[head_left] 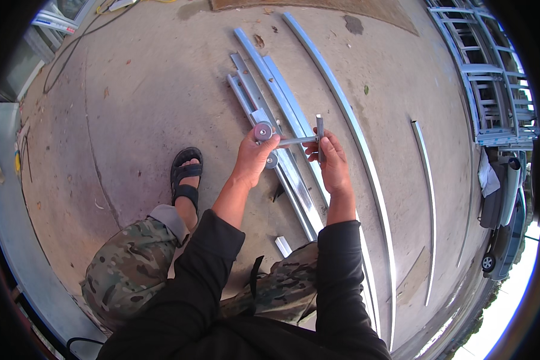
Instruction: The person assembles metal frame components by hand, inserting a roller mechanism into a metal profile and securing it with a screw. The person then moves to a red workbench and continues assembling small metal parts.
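My left hand (255,157) is closed around a metal roller trolley (263,131) with round wheels, one above and one below the thumb. A thin metal rod (297,141) runs from it across to my right hand (335,165). There my fingers pinch a short, narrow metal bar (320,129), which stands upright across the rod's end. How the rod and bar join is hidden by the fingers. Below my hands, long metal channels (294,183) lie side by side on the concrete.
Long metal tubes (354,123) stretch along the floor to the right. A short metal offcut (283,246) lies near my knee. My sandalled foot (187,177) is left of the channels. A metal frame rack (483,75) and a parked car (505,246) stand far right. A cable (72,45) curls at upper left.
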`<state>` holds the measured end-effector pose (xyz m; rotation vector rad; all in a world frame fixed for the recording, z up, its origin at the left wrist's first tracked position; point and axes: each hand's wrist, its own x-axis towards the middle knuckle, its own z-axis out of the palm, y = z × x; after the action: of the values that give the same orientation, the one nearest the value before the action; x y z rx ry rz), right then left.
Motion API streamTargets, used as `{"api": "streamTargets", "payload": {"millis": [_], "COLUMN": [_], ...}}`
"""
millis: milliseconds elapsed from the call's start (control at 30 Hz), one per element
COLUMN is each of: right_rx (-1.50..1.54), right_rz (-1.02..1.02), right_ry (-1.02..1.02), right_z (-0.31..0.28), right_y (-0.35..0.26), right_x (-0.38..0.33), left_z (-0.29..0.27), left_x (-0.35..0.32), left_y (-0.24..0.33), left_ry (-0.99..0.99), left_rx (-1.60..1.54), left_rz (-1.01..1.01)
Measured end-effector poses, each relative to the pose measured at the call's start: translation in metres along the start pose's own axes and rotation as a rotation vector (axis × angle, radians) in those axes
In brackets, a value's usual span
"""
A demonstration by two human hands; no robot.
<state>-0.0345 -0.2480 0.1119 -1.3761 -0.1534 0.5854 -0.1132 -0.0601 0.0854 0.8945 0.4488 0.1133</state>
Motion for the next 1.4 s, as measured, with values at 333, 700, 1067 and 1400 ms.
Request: {"api": "streamTargets", "payload": {"millis": [333, 700, 1067, 1400], "right_rx": [-0.137, -0.152, -0.225, -0.151], "right_rz": [-0.079, -0.004, 0.057, 0.055], "right_ry": [0.081, -0.037, -0.001, 0.067], "right_z": [-0.002, -0.013, -0.010, -0.007], "right_y": [-0.002, -0.015, -0.028, -0.023], "right_x": [-0.006, -0.013, -0.014, -0.018], "left_z": [-0.001, -0.005, -0.008, -0.010], "left_x": [0.000, 0.001, 0.000, 0.002], "left_y": [0.002, 0.001, 0.004, 0.001], "left_ry": [-0.025, -0.051, -0.105, -0.118], "left_rx": [0.008, 0.027, 0.063, 0.037], "left_rz": [-0.029, -0.028, -0.029, -0.041]}}
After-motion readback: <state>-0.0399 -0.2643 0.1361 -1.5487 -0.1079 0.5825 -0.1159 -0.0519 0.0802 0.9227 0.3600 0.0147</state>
